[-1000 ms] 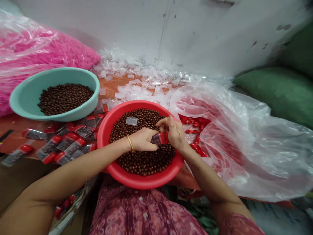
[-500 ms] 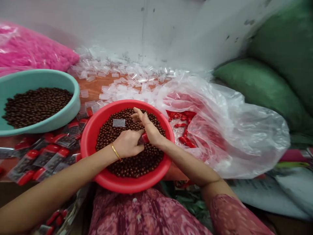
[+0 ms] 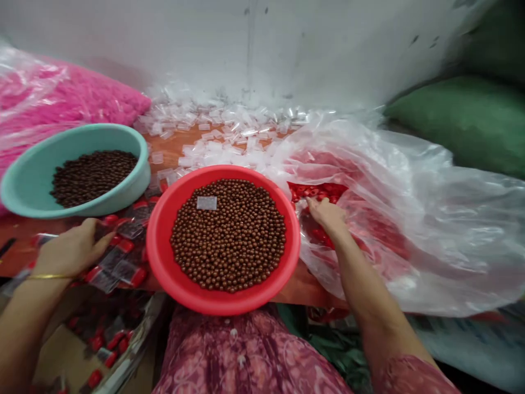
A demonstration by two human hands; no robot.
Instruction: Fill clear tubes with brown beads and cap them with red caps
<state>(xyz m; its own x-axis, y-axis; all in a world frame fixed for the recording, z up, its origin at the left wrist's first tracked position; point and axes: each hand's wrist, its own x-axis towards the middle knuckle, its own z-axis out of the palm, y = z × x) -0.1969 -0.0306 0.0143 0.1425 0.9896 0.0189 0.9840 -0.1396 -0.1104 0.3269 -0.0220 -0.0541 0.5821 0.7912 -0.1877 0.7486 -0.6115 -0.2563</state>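
Note:
My left hand point(image 3: 74, 249), with a gold bangle at the wrist, hovers over a pile of filled packets with red caps point(image 3: 118, 262) left of the red basin point(image 3: 164, 262). Its fingers curl round a dark packet at the fingertips. My right hand point(image 3: 327, 217) reaches into the open clear plastic bag point(image 3: 410, 219), fingers stretched out onto the loose red caps point(image 3: 315, 191). The red basin holds many brown balls point(image 3: 229, 235) and one small clear pouch point(image 3: 206, 203) lying on top.
A teal basin point(image 3: 24, 191) with more brown balls sits at the left. Empty clear pouches point(image 3: 221, 137) are heaped by the wall. A pink-filled bag point(image 3: 61, 98) lies at far left, green sacks point(image 3: 463, 120) at right. More packets lie in a box point(image 3: 102, 339) below.
Both hands have left the red basin. The left carried the capped packet out to the pile on the left. The right moved into the bag of red caps.

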